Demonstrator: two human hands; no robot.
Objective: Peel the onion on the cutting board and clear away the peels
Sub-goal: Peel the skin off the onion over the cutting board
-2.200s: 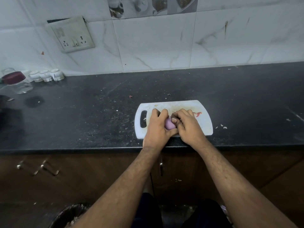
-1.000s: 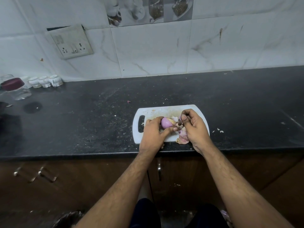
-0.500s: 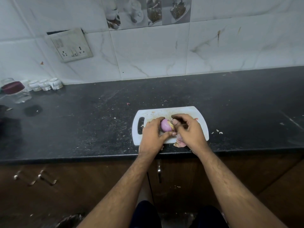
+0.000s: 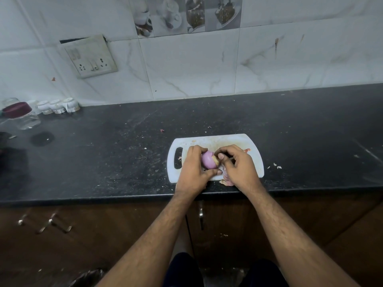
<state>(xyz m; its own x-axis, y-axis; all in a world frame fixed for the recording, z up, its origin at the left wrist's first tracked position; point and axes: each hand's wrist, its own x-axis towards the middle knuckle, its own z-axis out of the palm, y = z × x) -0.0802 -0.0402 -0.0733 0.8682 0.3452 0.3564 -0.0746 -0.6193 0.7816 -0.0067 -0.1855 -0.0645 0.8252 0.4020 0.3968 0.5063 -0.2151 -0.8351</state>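
1. On the white cutting board (image 4: 228, 141), near the front edge of the dark worktop (image 4: 124, 154), I hold the onion (image 4: 207, 160) between my 2 hands.
2. My left hand (image 4: 192, 170) grips the onion: its fingers curl over the far side and the thumb presses in from the near side.
3. The onion's purple flesh is bare on the side facing me; a pale yellowish bit of skin clings to its right end.
4. My right hand (image 4: 238, 166) touches that right end, its fingers curled and pinching at the skin there; I cannot tell how much of it they hold.
5. Loose peels (image 4: 227, 181) lie under my right hand at the board's near edge, partly over it onto the worktop.
6. A few pale scraps (image 4: 276, 166) lie on the worktop just right of the board.
7. The board's handle slot (image 4: 178, 160) sits at its left end, beside my left hand.
8. Far left, by the tiled wall (image 4: 196, 65), stand a glass jar (image 4: 20, 114) with a dark red lid and 3 small white containers (image 4: 57, 105).
9. A socket plate (image 4: 91, 56) hangs tilted on the wall above them.
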